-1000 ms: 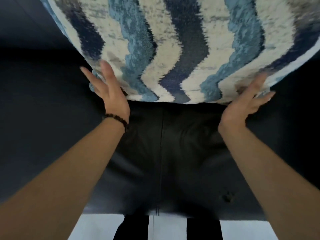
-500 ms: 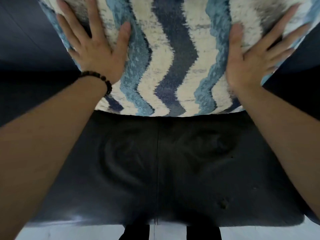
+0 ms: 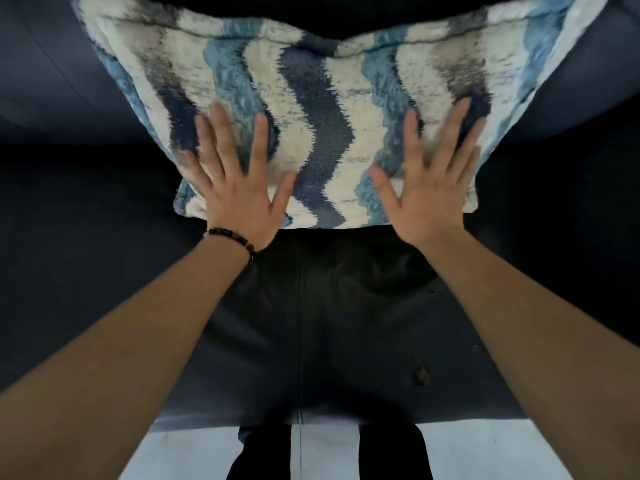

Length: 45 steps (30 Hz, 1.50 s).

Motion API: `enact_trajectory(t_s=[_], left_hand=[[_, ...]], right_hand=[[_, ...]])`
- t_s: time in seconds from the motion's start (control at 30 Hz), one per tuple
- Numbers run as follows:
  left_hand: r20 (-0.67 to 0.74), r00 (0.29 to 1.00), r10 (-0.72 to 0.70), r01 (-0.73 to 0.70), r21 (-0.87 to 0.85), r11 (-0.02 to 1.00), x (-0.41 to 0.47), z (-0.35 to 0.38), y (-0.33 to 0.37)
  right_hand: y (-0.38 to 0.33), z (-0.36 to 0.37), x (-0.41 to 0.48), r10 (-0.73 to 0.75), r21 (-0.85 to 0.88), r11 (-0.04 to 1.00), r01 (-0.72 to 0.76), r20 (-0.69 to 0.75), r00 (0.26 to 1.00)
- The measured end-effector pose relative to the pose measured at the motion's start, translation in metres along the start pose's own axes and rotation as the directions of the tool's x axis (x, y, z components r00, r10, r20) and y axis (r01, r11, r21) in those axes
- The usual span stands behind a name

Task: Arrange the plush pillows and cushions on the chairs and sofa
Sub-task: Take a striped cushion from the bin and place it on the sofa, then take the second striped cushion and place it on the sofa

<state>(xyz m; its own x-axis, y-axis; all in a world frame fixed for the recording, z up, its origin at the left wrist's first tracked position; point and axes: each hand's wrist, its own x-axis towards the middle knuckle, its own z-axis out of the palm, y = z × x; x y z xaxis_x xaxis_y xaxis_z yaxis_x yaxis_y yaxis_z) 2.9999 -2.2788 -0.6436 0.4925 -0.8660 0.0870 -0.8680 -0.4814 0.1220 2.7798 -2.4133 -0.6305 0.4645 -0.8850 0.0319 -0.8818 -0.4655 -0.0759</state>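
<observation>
- Dark leather upholstery filled nearly the whole view: we stood over the seat point(image 3: 322, 327) of a chair or sofa, with its backrest point(image 3: 52, 64) rising behind and a strip of pale floor point(image 3: 485, 452) showing at the bottom edge.
- We had the cushion point(image 3: 311, 109), a plush one with wavy stripes in cream, light blue and navy, propped against the backrest, its lower edge resting on the seat toward the rear.
- Our left hand point(image 3: 239, 188), with a beaded bracelet point(image 3: 232, 237) at the wrist, lay flat on the lower left part of the cushion, fingers spread apart and gripping nothing.
- Our right hand point(image 3: 429, 188) mirrored it on the lower right part, palm down, fingers likewise splayed and not closed on the fabric.
- We judged the step to be pressing and settling the cushion into place, near the end of placing this one.
- To do it well, we thought even pressure from both palms mattered, so the filling would spread rather than bunch to one side.
- We noticed the top edge dipping in the middle, so a light plump at the upper corners seemed worth doing.
- We also reckoned the cushion should sit centred over the seat's middle seam point(image 3: 300, 323); it looked roughly so already.
- We could not tell from this view whether other pillows or chairs awaited.
</observation>
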Motion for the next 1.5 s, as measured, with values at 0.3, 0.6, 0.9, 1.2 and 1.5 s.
enact_trajectory(t_s=[0.3,0.6,0.9,1.2,1.5], left_hand=[[0.217,0.972,-0.084,0.109,-0.103,0.989,-0.021,-0.010,0.004],[0.544,0.814,-0.204,0.489,-0.450,0.747,-0.167,-0.254,0.036],[0.491,0.804,-0.335,0.593,-0.693,0.409,-0.258,-0.496,0.059],[0.501,0.859,-0.109,0.508,-0.805,0.306,-0.188,-0.557,0.019],[0.623,0.745,0.238,0.476,-0.747,0.464,-0.171,-0.536,0.082]], right_hand=[[0.005,-0.005,-0.021,0.015,-0.018,1.000,-0.013,0.133,0.991],[-0.002,-0.210,-0.190,0.058,0.361,0.890,-0.278,0.516,0.855],[0.019,-0.440,-0.282,0.210,0.694,0.535,-0.481,0.443,0.872],[-0.025,-0.513,-0.300,0.579,0.796,0.291,-0.530,0.294,0.760],[-0.027,-0.539,-0.429,0.838,0.748,0.128,-0.651,0.270,0.474]])
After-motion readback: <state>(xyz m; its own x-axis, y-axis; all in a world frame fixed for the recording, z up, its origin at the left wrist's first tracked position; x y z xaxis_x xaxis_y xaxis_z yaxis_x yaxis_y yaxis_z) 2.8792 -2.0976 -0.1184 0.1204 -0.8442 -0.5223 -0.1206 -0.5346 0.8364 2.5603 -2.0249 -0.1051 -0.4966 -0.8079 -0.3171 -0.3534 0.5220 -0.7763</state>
